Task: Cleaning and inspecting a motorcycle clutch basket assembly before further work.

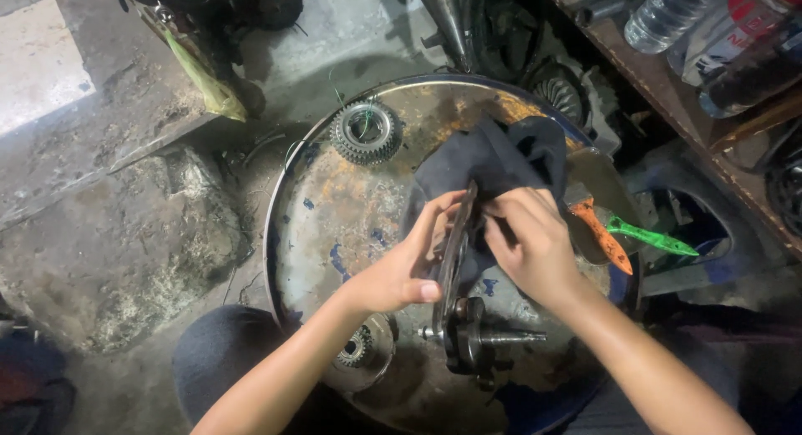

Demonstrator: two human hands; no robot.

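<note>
My left hand [409, 264] grips the long dark metal rod [455, 251] of a crankshaft [472, 335] that lies on a rusty round drum top [334, 209]. My right hand [526, 243] pinches a dark cloth [501, 163] against the upper end of that rod. The cloth spreads out behind both hands. The crankshaft's round webs and its shaft stick out just below my hands.
A toothed gear [366, 132] lies at the drum's far side and a smaller gear part [361, 351] at its near left. An orange-handled tool [603, 234] and a green-handled tool [652, 237] lie to the right. Plastic bottles [668, 13] stand on a shelf at upper right. Concrete floor lies left.
</note>
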